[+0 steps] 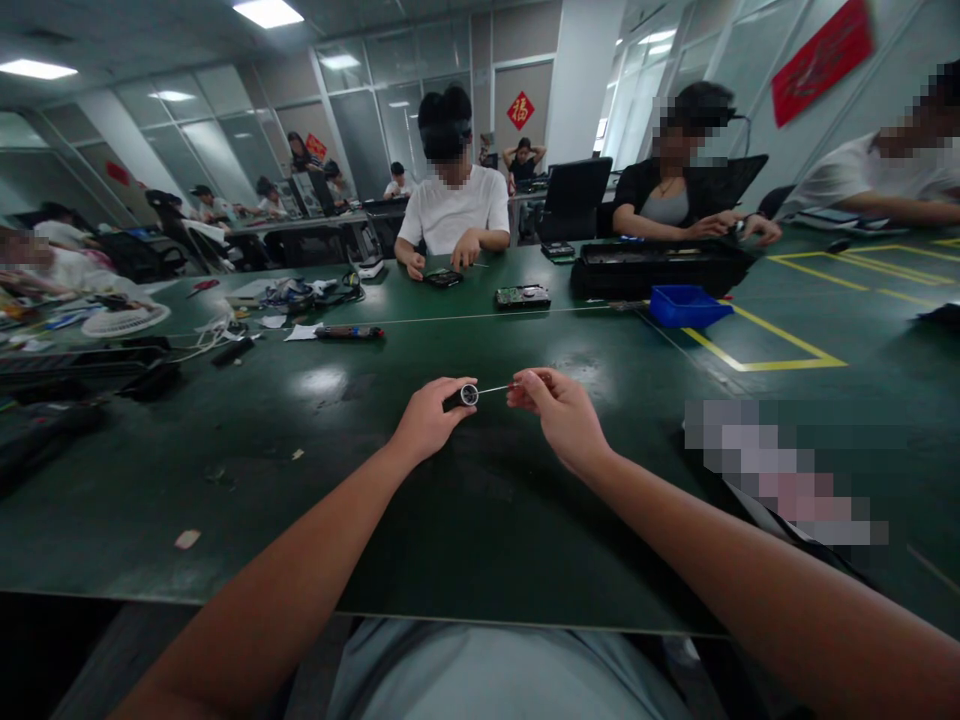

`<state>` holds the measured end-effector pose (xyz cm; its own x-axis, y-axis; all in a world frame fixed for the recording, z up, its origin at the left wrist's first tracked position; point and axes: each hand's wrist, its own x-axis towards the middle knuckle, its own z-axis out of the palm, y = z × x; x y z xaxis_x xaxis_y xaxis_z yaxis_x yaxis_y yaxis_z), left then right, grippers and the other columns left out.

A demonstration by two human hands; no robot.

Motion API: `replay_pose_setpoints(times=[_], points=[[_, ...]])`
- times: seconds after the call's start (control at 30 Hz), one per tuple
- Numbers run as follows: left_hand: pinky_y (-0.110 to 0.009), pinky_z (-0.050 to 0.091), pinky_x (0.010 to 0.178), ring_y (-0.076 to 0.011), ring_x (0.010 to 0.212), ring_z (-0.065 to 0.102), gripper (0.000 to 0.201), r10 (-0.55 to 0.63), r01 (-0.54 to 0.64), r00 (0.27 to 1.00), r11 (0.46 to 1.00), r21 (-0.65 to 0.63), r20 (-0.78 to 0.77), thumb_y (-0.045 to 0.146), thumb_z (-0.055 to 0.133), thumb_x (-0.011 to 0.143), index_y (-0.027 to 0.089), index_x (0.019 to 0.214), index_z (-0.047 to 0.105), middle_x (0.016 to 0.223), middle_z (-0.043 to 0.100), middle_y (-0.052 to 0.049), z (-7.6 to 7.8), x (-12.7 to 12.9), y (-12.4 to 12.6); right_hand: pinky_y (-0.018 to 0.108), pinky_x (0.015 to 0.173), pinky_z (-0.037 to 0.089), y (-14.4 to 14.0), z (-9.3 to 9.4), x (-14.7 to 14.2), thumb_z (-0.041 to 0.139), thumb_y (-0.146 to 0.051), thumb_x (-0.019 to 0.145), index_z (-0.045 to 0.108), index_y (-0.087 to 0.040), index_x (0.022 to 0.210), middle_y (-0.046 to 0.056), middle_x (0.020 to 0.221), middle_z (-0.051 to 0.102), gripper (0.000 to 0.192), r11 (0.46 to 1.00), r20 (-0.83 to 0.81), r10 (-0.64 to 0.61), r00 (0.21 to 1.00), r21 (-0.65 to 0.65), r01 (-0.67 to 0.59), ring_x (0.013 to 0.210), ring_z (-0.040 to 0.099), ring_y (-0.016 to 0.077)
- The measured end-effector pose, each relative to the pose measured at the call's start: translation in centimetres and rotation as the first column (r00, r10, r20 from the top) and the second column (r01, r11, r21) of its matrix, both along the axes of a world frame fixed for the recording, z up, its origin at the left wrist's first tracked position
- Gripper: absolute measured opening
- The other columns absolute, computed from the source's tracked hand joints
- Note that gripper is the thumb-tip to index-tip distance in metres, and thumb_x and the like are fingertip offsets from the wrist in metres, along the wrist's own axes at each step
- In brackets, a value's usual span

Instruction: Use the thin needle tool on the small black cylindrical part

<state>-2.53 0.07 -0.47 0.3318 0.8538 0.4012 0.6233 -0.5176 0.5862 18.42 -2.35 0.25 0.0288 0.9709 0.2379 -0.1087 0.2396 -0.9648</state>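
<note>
My left hand (pixel 429 417) is closed around a small dark screwdriver handle (pixel 463 396) with a round silver end, held just above the green table (pixel 480 520). A thin metal bit (pixel 493 389) sticks out of that end toward the right. My right hand (pixel 556 410) pinches the far tip of the bit between thumb and fingers. Both hands hover over the middle of the table, a short gap apart. The handle's rear part is hidden inside my left fist.
A blue bin (pixel 686 305) and a long black case (pixel 660 268) lie at the far right beside yellow floor-tape lines (pixel 780 350). A hard drive (pixel 523 296) and another screwdriver (pixel 349 332) lie farther off. Seated people work across the table. Cables and a white fan (pixel 124 320) clutter the left.
</note>
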Motion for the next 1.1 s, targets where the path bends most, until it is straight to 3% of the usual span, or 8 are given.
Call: replay_pose_setpoints(times=[0.1, 0.2, 0.33, 0.5, 0.83, 0.93, 1.0, 1.1], points=[[-0.041, 0.044, 0.105, -0.0224, 0.116, 0.062, 0.038, -0.038, 0.038, 0.999, 0.999, 0.026, -0.018, 0.016, 0.073, 0.084, 0.022, 0.121, 0.068, 0.123, 0.069, -0.006, 0.1, -0.1, 0.2, 0.035, 0.079, 0.056, 0.6, -0.5, 0.0, 0.063, -0.043, 0.089, 0.065, -0.019, 0.088, 0.003, 0.079, 0.066, 0.024, 0.993, -0.155, -0.016, 0.988, -0.121, -0.003, 0.073, 0.065, 0.0158], [-0.043, 0.044, 0.105, -0.0228, 0.116, 0.062, 0.037, -0.065, 0.067, 0.997, 0.996, 0.056, -0.046, 0.017, 0.073, 0.085, 0.024, 0.121, 0.068, 0.123, 0.069, -0.006, 0.0, -0.3, 0.5, 0.035, 0.073, 0.056, 1.2, -0.5, 0.4, 0.058, -0.041, 0.093, 0.062, -0.019, 0.080, 0.002, 0.069, 0.062, 0.025, 0.945, -0.288, 0.008, 0.958, -0.310, -0.101, 0.062, 0.061, 0.0145], [-0.044, 0.043, 0.104, -0.0238, 0.116, 0.062, 0.039, -0.043, 0.047, 0.995, 0.998, 0.044, -0.092, 0.018, 0.074, 0.084, 0.025, 0.122, 0.068, 0.123, 0.069, -0.006, -0.1, -0.1, 0.6, 0.035, 0.071, 0.056, 1.8, -0.3, 1.0, 0.060, -0.040, 0.092, 0.061, -0.020, 0.076, 0.000, 0.064, 0.059, 0.026, 0.940, -0.324, -0.004, 0.946, -0.323, -0.107, 0.058, 0.058, 0.0144], [-0.042, 0.044, 0.103, -0.0231, 0.114, 0.062, 0.039, -0.029, 0.029, 0.997, 1.000, -0.005, -0.078, 0.018, 0.074, 0.084, 0.025, 0.122, 0.068, 0.122, 0.069, -0.006, 0.1, 0.0, 0.2, 0.031, 0.069, 0.054, 1.5, -0.1, 1.2, 0.065, -0.045, 0.088, 0.062, -0.021, 0.082, 0.000, 0.070, 0.063, 0.025, 0.976, -0.193, -0.049, 0.980, -0.220, 0.005, 0.065, 0.061, 0.0140], [-0.041, 0.044, 0.101, -0.0229, 0.112, 0.062, 0.043, -0.032, 0.030, 0.995, 0.999, -0.019, -0.091, 0.021, 0.074, 0.084, 0.025, 0.126, 0.066, 0.121, 0.069, -0.006, 0.0, -0.1, 0.0, 0.036, 0.072, 0.053, 0.6, 0.3, 0.9, 0.059, -0.047, 0.090, 0.063, -0.019, 0.094, 0.005, 0.083, 0.070, 0.028, 0.999, 0.135, -0.014, 0.991, -0.031, 0.018, 0.073, 0.065, 0.0175], [-0.042, 0.044, 0.102, -0.0229, 0.111, 0.063, 0.042, -0.046, 0.045, 0.995, 0.999, -0.008, -0.093, 0.021, 0.074, 0.084, 0.025, 0.125, 0.067, 0.121, 0.070, -0.005, 0.0, -0.1, -0.1, 0.035, 0.070, 0.051, 0.1, 0.9, 1.1, 0.056, -0.047, 0.092, 0.066, -0.019, 0.090, 0.006, 0.079, 0.073, 0.030, 0.998, 0.317, -0.061, 0.946, 0.020, 0.057, 0.071, 0.066, 0.0181], [-0.042, 0.045, 0.102, -0.0231, 0.111, 0.063, 0.041, -0.058, 0.057, 0.994, 0.998, -0.004, -0.090, 0.021, 0.074, 0.084, 0.025, 0.124, 0.068, 0.120, 0.070, -0.005, 0.0, -0.1, -0.1, 0.033, 0.063, 0.046, -0.3, 1.4, 1.2, 0.057, -0.053, 0.091, 0.067, -0.021, 0.077, 0.004, 0.067, 0.070, 0.036, 0.990, 0.476, -0.140, 0.868, 0.061, 0.127, 0.062, 0.063, 0.0178], [-0.043, 0.045, 0.102, -0.0238, 0.111, 0.063, 0.040, -0.060, 0.060, 0.994, 0.998, -0.002, -0.086, 0.022, 0.074, 0.084, 0.025, 0.123, 0.068, 0.120, 0.070, -0.005, 0.1, -0.1, -0.2, 0.031, 0.056, 0.039, -0.5, 1.7, 1.3, 0.059, -0.057, 0.089, 0.061, -0.023, 0.063, 0.001, 0.055, 0.064, 0.043, 0.974, 0.581, -0.226, 0.782, 0.140, 0.177, 0.051, 0.056, 0.0154]])
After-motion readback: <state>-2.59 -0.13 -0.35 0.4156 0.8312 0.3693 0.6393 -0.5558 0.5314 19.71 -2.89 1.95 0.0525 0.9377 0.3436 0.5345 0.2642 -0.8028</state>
